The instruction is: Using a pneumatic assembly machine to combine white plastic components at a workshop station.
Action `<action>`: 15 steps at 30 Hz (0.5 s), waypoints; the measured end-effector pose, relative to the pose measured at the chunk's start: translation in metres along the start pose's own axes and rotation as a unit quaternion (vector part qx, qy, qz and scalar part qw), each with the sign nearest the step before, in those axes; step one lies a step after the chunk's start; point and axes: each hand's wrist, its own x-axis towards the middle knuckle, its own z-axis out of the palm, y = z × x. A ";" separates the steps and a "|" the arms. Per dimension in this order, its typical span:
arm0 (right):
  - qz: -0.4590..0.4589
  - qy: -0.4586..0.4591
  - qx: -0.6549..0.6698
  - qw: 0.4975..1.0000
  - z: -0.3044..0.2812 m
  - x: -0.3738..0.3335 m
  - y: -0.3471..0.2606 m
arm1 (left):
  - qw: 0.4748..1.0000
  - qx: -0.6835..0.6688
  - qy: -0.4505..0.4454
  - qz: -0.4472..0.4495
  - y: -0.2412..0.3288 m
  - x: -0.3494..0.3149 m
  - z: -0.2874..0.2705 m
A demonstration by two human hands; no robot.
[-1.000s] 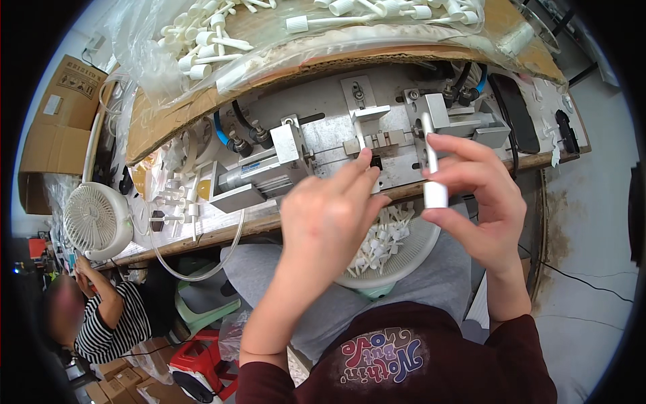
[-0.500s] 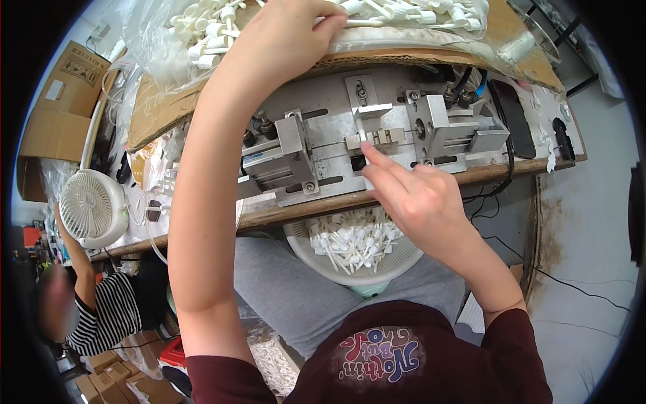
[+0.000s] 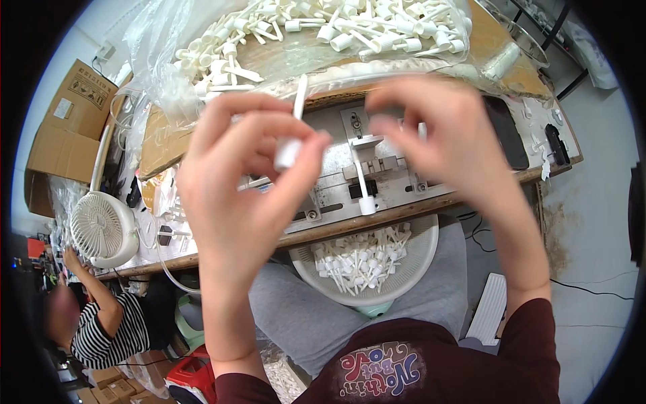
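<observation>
My left hand (image 3: 245, 158) is raised in front of the bench, its fingers closed on a white capped stick (image 3: 300, 101); the stick points up and the cap sits near my thumb. Blurred by movement, my right hand (image 3: 434, 128) hovers over the right side of the metal fixture (image 3: 333, 178), thumb and forefinger apart, with nothing seen between them. Another white capped stick (image 3: 361, 172) lies in the middle of the fixture, its cap toward me and overhanging the black block. My hands hide much of both side clamps.
Many white capped sticks (image 3: 343, 34) lie on plastic over cardboard (image 3: 158, 138) behind the fixture. A basket (image 3: 417, 269) of similar pieces stands between my legs. At left are a white fan (image 3: 104, 229) and a person in stripes (image 3: 111, 330). A dark phone (image 3: 508, 135) lies at right.
My left hand has come back from the pile toward me with a capped stick. My right hand has lifted off the stick in the fixture and moved right and up.
</observation>
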 end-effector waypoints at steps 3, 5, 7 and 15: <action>0.008 0.099 -0.159 0.982 -0.015 0.055 0.015 | 0.997 -0.053 -0.044 -0.024 0.000 -0.023 0.007; 0.060 0.045 -0.237 0.969 -0.012 0.086 0.038 | 0.996 -0.042 -0.072 -0.034 0.001 -0.039 0.016; 0.080 -0.078 -0.234 0.966 -0.019 0.109 0.102 | 0.992 -0.036 -0.115 -0.034 0.005 -0.050 0.026; 0.038 -0.193 -0.124 0.973 0.010 0.118 0.088 | 0.990 0.109 -0.091 0.025 -0.012 -0.085 0.070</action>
